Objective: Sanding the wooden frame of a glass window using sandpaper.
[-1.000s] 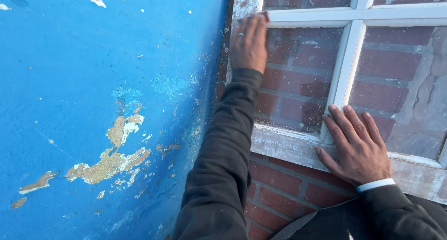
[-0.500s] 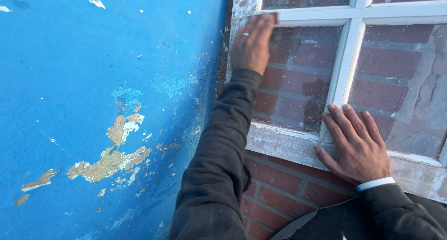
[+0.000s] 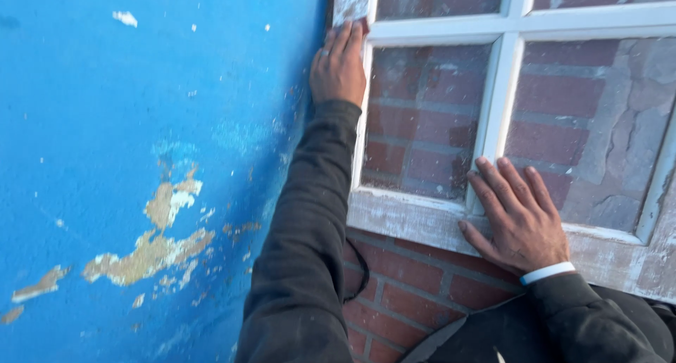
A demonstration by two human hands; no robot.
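Outdoors beside a building: red brick paving (image 3: 415,278); peeling blue wall (image 3: 141,159); weathered white window frame (image 3: 415,218).

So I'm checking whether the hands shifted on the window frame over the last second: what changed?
Hardly anything. The left hand crept slightly up the frame's left edge, fingertips now at the flaking top corner. The right hand stayed flat on the bottom rail by the upright bar. Nothing was grasped or released; the blue wall is unchanged.
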